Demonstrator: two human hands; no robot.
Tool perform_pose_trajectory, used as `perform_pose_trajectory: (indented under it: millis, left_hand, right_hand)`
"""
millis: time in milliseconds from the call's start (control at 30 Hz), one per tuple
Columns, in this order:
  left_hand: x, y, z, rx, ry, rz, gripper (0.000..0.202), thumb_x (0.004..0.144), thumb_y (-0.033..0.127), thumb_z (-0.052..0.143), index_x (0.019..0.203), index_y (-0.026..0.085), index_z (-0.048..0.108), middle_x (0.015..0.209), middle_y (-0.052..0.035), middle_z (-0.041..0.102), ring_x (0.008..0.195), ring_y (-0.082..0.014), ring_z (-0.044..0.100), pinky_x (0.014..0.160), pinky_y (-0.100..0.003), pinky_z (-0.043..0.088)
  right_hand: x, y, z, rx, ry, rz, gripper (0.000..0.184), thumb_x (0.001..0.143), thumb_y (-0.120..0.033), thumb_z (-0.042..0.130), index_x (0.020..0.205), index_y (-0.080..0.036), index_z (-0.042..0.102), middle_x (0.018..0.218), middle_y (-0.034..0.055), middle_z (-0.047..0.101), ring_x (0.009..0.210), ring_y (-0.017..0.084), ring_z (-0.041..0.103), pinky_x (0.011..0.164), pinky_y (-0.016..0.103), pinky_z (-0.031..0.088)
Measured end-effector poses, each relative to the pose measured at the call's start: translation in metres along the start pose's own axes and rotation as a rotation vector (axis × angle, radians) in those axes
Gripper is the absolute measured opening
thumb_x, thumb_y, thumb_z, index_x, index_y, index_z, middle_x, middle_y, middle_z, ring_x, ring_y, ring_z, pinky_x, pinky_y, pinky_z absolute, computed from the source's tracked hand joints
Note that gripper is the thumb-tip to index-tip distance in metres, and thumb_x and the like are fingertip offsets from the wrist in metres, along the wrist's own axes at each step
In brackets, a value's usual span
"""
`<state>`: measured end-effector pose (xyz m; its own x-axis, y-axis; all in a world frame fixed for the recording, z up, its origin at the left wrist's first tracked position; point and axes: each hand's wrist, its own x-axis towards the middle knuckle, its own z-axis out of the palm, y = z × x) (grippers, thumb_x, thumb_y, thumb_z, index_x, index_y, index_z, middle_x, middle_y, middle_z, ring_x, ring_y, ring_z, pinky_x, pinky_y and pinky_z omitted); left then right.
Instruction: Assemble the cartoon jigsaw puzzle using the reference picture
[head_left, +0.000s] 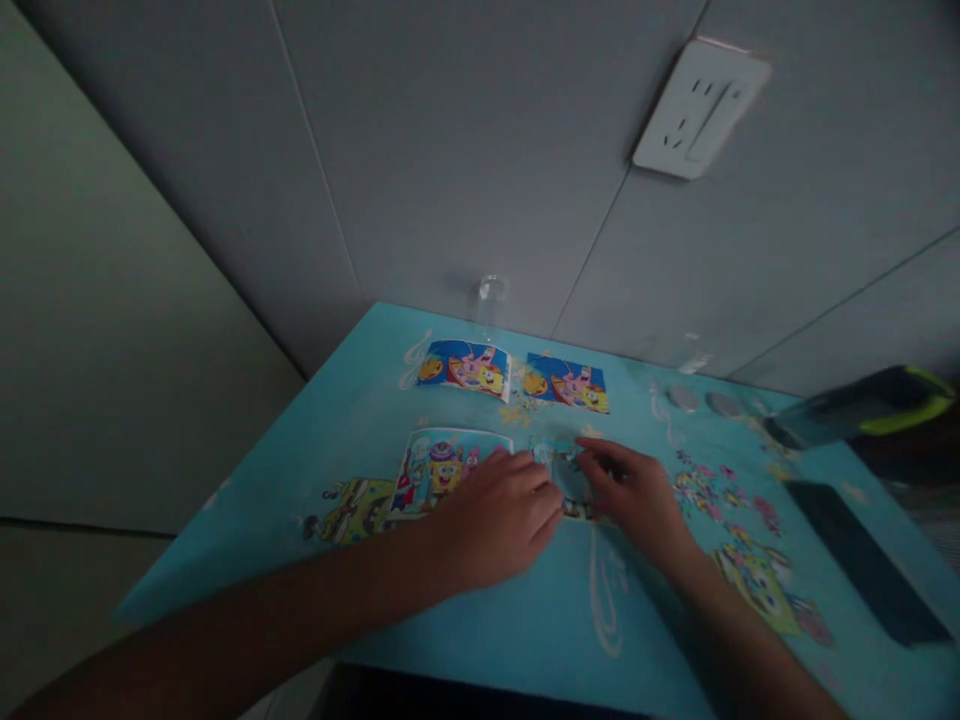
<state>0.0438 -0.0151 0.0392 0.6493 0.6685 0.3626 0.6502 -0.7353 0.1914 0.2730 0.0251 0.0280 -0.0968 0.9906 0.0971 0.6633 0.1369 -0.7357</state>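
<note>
My left hand (504,518) is closed, fingers curled down, over the right edge of a colourful cartoon picture sheet (439,470). Whatever its fingertips hold is hidden. Close on its right, my right hand (634,492) pinches thumb and forefinger at the edge of a second cartoon picture (570,472), which looks like a partly filled puzzle with a plain bluish middle. Anything in that pinch is too small to name. Small colourful bits (720,490) lie to the right of my right hand; I cannot tell whether they are loose pieces or print.
Farther back lie a blue cartoon sheet (465,370) and a matching blue picture (566,383). A clear glass (490,300) stands by the wall. Toward the right are two grey discs (682,398), a dark bottle-like object (840,408) and a dark flat slab (862,560).
</note>
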Motion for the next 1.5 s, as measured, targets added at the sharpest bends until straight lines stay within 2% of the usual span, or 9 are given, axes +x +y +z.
perform_pose_trajectory:
  millis: [67, 133, 233, 333, 633, 900, 1200, 1500]
  left_hand:
    - [0.011, -0.006, 0.008, 0.039, -0.002, -0.007, 0.010, 0.098, 0.022, 0.056, 0.094, 0.019, 0.065, 0.094, -0.0046, 0.066, 0.097, -0.0237, 0.060, 0.086, -0.041, 0.048]
    - [0.015, -0.014, 0.019, 0.068, 0.000, -0.020, 0.012, 0.097, 0.017, 0.057, 0.105, 0.015, 0.066, 0.104, -0.0088, 0.067, 0.104, -0.0264, 0.059, 0.090, -0.043, 0.048]
    - [0.009, -0.023, 0.033, 0.084, -0.009, -0.027, 0.022, 0.098, 0.016, 0.054, 0.117, 0.013, 0.064, 0.115, -0.0116, 0.066, 0.113, -0.0273, 0.057, 0.097, -0.044, 0.047]
    - [0.001, -0.025, 0.039, 0.072, -0.023, -0.015, 0.025, 0.100, 0.018, 0.053, 0.122, 0.013, 0.063, 0.123, -0.0112, 0.065, 0.118, -0.0257, 0.057, 0.102, -0.043, 0.046]
    - [-0.001, -0.027, 0.042, 0.015, -0.021, -0.005, 0.029, 0.100, 0.016, 0.052, 0.127, 0.014, 0.061, 0.129, -0.0099, 0.065, 0.123, -0.0246, 0.057, 0.107, -0.043, 0.045]
    - [-0.003, -0.029, 0.043, -0.023, -0.032, -0.015, 0.032, 0.099, 0.015, 0.052, 0.130, 0.013, 0.059, 0.131, -0.0102, 0.064, 0.123, -0.0248, 0.057, 0.108, -0.044, 0.045]
    - [-0.002, -0.028, 0.041, -0.035, -0.049, -0.016, 0.031, 0.099, 0.015, 0.051, 0.129, 0.013, 0.060, 0.132, -0.0104, 0.063, 0.123, -0.0254, 0.057, 0.108, -0.044, 0.046]
    - [-0.003, -0.029, 0.043, -0.053, -0.038, -0.014, 0.033, 0.100, 0.014, 0.049, 0.132, 0.013, 0.058, 0.134, -0.0112, 0.063, 0.125, -0.0248, 0.057, 0.109, -0.044, 0.045]
  right_hand:
    - [0.010, 0.002, 0.004, -0.029, -0.019, -0.003, 0.037, 0.089, -0.040, 0.064, 0.111, -0.015, 0.080, 0.081, 0.0055, 0.077, 0.066, 0.020, 0.065, 0.066, 0.033, 0.050]
    - [0.015, 0.004, 0.010, -0.029, -0.048, -0.004, 0.034, 0.088, -0.038, 0.064, 0.108, -0.015, 0.080, 0.086, 0.0064, 0.079, 0.071, 0.022, 0.067, 0.071, 0.035, 0.051]
    - [0.015, 0.007, 0.016, -0.015, -0.090, 0.039, 0.032, 0.089, -0.039, 0.063, 0.104, -0.017, 0.081, 0.090, 0.0062, 0.080, 0.075, 0.023, 0.070, 0.072, 0.036, 0.052]
    - [0.012, 0.007, 0.018, -0.030, -0.111, 0.059, 0.029, 0.089, -0.038, 0.063, 0.102, -0.019, 0.081, 0.091, 0.0054, 0.080, 0.078, 0.024, 0.072, 0.074, 0.036, 0.053]
    - [0.006, -0.001, 0.022, -0.079, -0.072, 0.039, 0.022, 0.091, -0.031, 0.062, 0.098, -0.022, 0.081, 0.091, 0.0030, 0.080, 0.078, 0.021, 0.073, 0.075, 0.032, 0.052]
    - [0.002, -0.001, 0.022, -0.116, -0.048, 0.029, 0.022, 0.094, -0.032, 0.061, 0.101, -0.023, 0.080, 0.092, 0.0040, 0.080, 0.075, 0.021, 0.073, 0.073, 0.033, 0.053]
    - [-0.010, 0.009, 0.014, -0.136, -0.100, -0.141, 0.018, 0.095, -0.029, 0.064, 0.106, -0.025, 0.078, 0.099, 0.0045, 0.078, 0.083, 0.020, 0.071, 0.082, 0.034, 0.055]
    - [-0.012, 0.010, 0.018, -0.200, -0.124, -0.247, 0.021, 0.100, -0.027, 0.062, 0.111, -0.026, 0.079, 0.097, 0.0059, 0.073, 0.084, 0.020, 0.069, 0.083, 0.034, 0.054]
